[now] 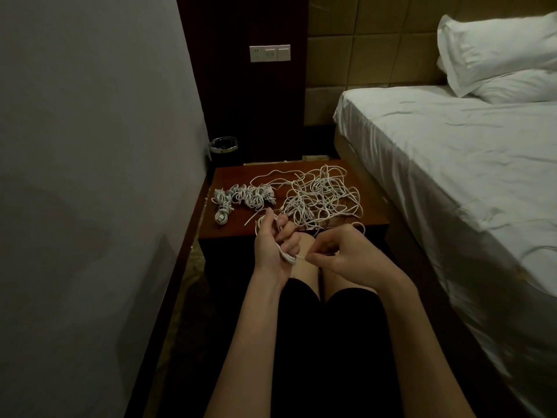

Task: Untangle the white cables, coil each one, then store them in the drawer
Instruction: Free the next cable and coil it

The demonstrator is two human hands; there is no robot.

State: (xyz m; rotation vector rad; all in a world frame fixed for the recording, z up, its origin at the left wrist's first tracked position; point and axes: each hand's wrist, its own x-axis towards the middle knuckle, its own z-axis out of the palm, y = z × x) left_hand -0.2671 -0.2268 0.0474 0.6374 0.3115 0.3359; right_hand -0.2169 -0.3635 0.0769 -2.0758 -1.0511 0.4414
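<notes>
A loose tangle of white cables (319, 197) covers the right half of the wooden nightstand (373, 218). Several coiled white cables (244, 198) lie in a row on its left half. My left hand (272, 245) hovers in front of the nightstand, its fingers curled round a white cable loop (287, 257) wound over the palm. My right hand (346, 254) pinches the same cable's free end just right of the left palm. No drawer shows in this view.
A grey wall (90, 176) runs close along the left. A bed with white sheets (467, 164) and pillows (497, 52) fills the right. A small black bin (224, 146) stands behind the nightstand. My knees in black shorts (328, 342) sit below my hands.
</notes>
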